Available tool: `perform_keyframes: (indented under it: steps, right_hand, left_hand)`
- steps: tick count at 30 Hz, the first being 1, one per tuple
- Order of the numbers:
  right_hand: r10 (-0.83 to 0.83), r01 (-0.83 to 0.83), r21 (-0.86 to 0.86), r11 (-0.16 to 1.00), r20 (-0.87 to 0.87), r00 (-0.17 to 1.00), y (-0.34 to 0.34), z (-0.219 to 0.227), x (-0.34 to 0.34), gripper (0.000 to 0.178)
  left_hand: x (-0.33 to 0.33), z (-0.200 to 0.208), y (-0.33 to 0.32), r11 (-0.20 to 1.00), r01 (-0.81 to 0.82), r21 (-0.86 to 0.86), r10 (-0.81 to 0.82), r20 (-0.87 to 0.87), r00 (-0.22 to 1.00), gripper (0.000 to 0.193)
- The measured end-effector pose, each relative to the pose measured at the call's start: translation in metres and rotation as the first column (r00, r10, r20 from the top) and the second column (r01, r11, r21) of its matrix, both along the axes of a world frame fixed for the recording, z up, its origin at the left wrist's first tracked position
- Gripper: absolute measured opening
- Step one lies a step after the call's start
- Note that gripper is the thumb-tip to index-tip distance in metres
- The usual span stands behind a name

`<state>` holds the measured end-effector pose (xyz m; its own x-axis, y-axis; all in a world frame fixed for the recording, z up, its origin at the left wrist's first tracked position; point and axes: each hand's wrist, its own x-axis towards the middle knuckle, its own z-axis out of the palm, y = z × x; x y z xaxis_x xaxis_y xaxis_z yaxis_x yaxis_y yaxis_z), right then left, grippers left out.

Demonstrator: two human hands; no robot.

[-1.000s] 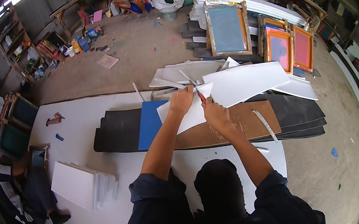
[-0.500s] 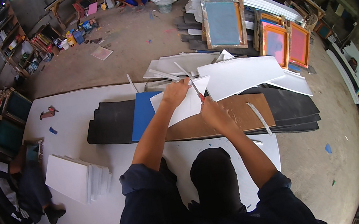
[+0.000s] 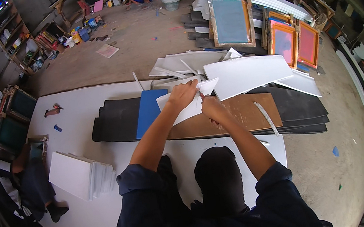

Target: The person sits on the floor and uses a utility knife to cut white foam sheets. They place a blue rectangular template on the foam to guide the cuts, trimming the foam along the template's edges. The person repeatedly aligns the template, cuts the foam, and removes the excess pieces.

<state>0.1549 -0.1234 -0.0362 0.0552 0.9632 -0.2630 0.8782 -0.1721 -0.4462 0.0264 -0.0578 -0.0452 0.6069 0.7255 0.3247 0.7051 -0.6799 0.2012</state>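
Observation:
My left hand [image 3: 184, 94] is closed on the far edge of a small stack of white foam-like sheets [image 3: 177, 108]. My right hand [image 3: 214, 109] is closed around a knife with a red handle, mostly hidden by the fingers; its blade meets the white sheets near my left fingertips. Beneath the sheets lie a blue board [image 3: 147, 111] and a brown board [image 3: 248, 113], both on top of long black sheets [image 3: 116, 121]. Larger white offcut sheets [image 3: 248, 76] overlap just beyond my right hand.
A stack of white sheets [image 3: 71, 174] stands at the left, near a seated person [image 3: 32, 183]. A red tool [image 3: 54, 110] and a small blue piece [image 3: 58, 128] lie on the white floor board [image 3: 78, 131]. Framed screens [image 3: 230, 22] lean at the far right.
My right hand has moved slightly nearer to my left, and the knife's angle has changed, with less of its blade showing. My left hand still holds the sheets. The whole view has shifted slightly.

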Motion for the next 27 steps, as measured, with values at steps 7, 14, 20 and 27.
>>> perform_keyframes:
  steps: [7,14,20,27]
  right_hand:
    - [-0.007,0.005,0.09,0.996,0.024,1.0,-0.003,-0.012,0.004,0.029]
    - [0.036,-0.04,0.07,0.997,0.062,0.997,-0.041,-0.002,0.003,0.028]
    - [0.022,-0.017,-0.089,0.996,0.052,0.998,-0.015,-0.008,0.006,0.027]
    - [0.012,-0.003,-0.132,0.991,0.066,0.998,-0.019,-0.103,0.001,0.029]
  left_hand:
    - [0.01,0.008,-0.004,0.994,-0.112,0.016,0.112,0.037,0.993,0.027]
    - [0.011,0.006,0.0,0.974,-0.228,-0.001,0.228,0.049,0.972,0.031]
    - [0.015,0.006,-0.001,0.988,-0.155,0.006,0.155,-0.015,0.988,0.028]
    - [0.018,0.004,-0.008,0.997,-0.071,0.001,0.071,0.013,0.997,0.032]
